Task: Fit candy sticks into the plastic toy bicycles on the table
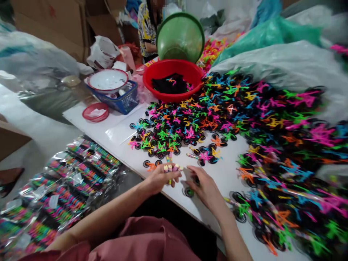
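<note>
My left hand (163, 177) is over the table's near edge, its fingers curled round several small pale-topped sticks (174, 168). To its right, my right hand (203, 183) hangs low over the white table (179, 192), fingers bent above a small bicycle with black wheels and a green part (189, 192). Whether its fingertips grip that piece is unclear. Just left of my left hand lies an orange toy bicycle (152, 165). Beyond both hands spreads a large pile of colourful toy bicycles (168, 134).
A red basin (174, 96) holds black material, with a green basin (181, 40) tilted behind it. At the left stand a blue basket (126, 101) and a red dish (95, 112). Packed bags (67, 181) lie below left. Another person (146, 29) is behind.
</note>
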Demonstrator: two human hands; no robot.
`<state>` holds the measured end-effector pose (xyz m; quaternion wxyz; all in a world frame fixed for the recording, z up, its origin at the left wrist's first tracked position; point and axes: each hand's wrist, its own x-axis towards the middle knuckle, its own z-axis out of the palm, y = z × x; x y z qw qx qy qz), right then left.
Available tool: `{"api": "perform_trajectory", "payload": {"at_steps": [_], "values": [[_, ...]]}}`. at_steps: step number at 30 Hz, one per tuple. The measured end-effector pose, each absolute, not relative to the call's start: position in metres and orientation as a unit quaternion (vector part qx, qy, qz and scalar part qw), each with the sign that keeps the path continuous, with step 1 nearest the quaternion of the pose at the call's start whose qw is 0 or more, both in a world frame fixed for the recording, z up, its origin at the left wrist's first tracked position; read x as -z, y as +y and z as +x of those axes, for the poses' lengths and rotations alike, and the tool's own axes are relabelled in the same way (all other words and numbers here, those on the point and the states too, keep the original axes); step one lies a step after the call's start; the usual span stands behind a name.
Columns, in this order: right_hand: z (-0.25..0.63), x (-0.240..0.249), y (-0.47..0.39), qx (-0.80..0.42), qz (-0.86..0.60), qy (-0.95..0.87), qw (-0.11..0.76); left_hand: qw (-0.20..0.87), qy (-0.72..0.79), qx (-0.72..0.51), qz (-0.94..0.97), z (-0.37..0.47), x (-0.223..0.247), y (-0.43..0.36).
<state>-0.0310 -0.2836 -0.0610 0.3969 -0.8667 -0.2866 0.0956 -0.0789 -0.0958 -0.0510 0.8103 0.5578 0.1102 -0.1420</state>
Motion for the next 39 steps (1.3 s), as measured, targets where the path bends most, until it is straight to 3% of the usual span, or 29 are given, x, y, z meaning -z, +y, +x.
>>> {"api": "perform_trajectory", "payload": {"at_steps": [3,6,10,12,15,20,23,33,35,39], "values": [[-0.006,0.042,-0.289,-0.028,-0.881,-0.285,0.376,0.801,0.125,0.112,0.575,-0.068,0.048,-0.09],[-0.015,0.033,-0.298,0.047,-0.933,-0.15,0.325,0.801,0.119,0.109,0.576,-0.064,0.051,-0.088],[-0.039,0.044,-0.279,0.028,-0.982,-0.068,0.173,0.806,0.15,0.087,0.566,-0.062,0.06,-0.097],[-0.041,0.054,-0.262,0.01,-0.984,-0.076,0.159,0.8,0.154,0.079,0.574,-0.06,0.06,-0.101],[-0.032,0.058,-0.251,-0.035,-0.963,-0.089,0.254,0.786,0.129,0.077,0.6,-0.058,0.055,-0.099],[-0.022,0.034,-0.272,-0.074,-0.828,0.009,0.555,0.762,0.109,0.079,0.633,-0.055,0.049,-0.093],[-0.023,0.025,-0.276,-0.097,-0.77,0.007,0.631,0.751,0.087,0.105,0.646,-0.052,0.048,-0.101],[-0.034,0.034,-0.273,-0.24,-0.641,0.043,0.728,0.696,0.039,0.151,0.701,-0.055,0.034,-0.108],[-0.038,0.037,-0.273,-0.206,-0.677,0.035,0.706,0.665,0.03,0.128,0.735,-0.059,0.04,-0.111],[-0.046,0.041,-0.276,-0.066,-0.822,0.017,0.565,0.634,0.058,0.075,0.767,-0.064,0.057,-0.128]]}}
